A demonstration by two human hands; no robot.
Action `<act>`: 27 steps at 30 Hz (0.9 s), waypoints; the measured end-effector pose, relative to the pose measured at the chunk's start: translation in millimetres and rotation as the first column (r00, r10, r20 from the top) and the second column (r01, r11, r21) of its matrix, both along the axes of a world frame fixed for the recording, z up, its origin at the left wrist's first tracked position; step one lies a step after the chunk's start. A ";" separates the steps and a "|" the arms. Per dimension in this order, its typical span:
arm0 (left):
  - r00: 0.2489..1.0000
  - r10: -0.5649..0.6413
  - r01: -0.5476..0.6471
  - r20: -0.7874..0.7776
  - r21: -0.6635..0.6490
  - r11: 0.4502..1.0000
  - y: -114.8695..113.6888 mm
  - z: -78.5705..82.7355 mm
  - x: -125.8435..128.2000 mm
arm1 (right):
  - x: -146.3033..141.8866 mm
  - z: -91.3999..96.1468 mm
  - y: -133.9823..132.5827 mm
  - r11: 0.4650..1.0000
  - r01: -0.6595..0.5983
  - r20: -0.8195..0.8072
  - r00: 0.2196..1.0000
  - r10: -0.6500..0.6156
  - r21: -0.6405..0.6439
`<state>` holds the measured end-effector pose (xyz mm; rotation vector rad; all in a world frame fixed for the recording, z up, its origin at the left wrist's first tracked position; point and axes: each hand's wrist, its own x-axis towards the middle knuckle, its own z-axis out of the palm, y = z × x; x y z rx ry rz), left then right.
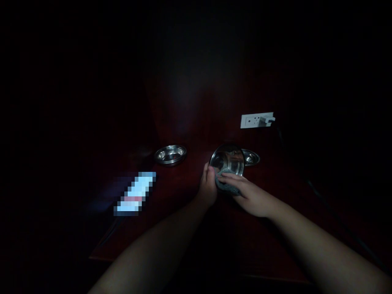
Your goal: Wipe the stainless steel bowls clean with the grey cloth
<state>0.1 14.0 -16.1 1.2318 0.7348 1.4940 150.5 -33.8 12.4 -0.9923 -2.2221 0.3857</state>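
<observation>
A shiny metal bowl (231, 157) is tilted up on edge above the table, its hollow side facing me. My left hand (209, 183) grips its lower left rim, thumb over the edge and the other fingers hidden behind. In my right hand (245, 192) is a grey-green cloth (228, 183), pressed against the bowl's lower rim with the fingers laid over it. Right behind the held bowl lies another metal dish (251, 157), partly covered by it. To the left a round metal bowl (170, 155) sits upright on the table.
The dark red table (183, 183) is dimly lit, with much of the surroundings black. A bright blurred-out screen (136, 194) lies at the left. On the back wall a white socket panel (254, 120) holds a plug (267, 120). A dark cable (339, 218) runs along the right.
</observation>
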 end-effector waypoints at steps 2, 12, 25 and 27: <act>0.999 0.023 -0.022 -0.025 0.037 0.999 -0.1 0.4 0.2 | 0.1 2.2 -0.5 1.000 0.023 0.057 0.998 -0.023 0.001; 0.993 -0.097 0.107 -0.062 0.194 0.975 -7.9 19.0 -6.7 | 4.0 4.0 5.6 0.998 0.045 0.169 0.984 -0.050 0.033; 0.959 -0.284 0.280 -0.008 0.196 0.940 -6.2 21.0 -9.1 | 6.0 8.4 2.4 0.992 -0.124 -0.025 0.992 0.124 0.004; 0.970 -0.244 0.236 0.019 0.185 0.954 -7.9 19.4 -6.7 | 4.7 7.9 1.3 0.987 -0.156 -0.048 0.987 0.154 -0.032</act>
